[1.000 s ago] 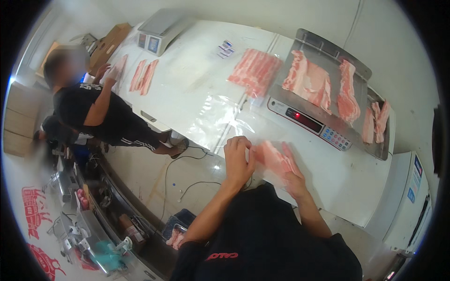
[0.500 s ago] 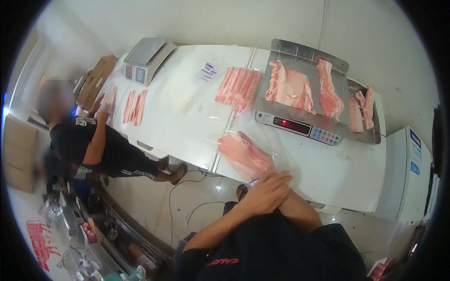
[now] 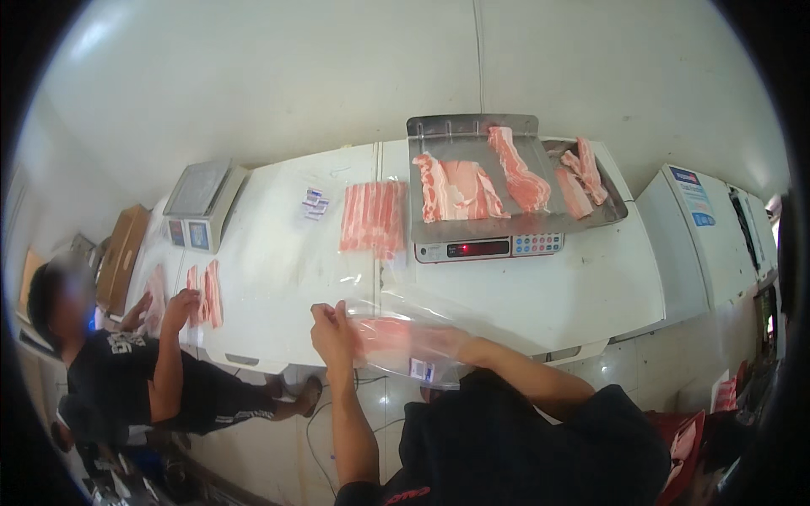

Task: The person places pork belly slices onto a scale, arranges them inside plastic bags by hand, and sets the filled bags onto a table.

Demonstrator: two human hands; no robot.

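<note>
A clear plastic bag with slices of pale pink pork inside is held over the table's near edge. A small purple-and-white label shows on the bag. At the bag's left end, my left hand is closed on the plastic. My right hand is at the bag's right end, by the meat and seen partly through the film; its fingers are blurred there. Just beyond lies a flat clear pack of sliced pork. Small labels lie beside it on the left.
A scale bears a metal tray of pork pieces; another metal tray with strips stands behind right. At far left are a second scale, pork strips, a cardboard box and a co-worker handling meat. A white freezer stands right.
My hands have come apart from one another; the left moved left to the bag's far end, the right stays at its right end. The bag is turned and raised. The view has shifted.
</note>
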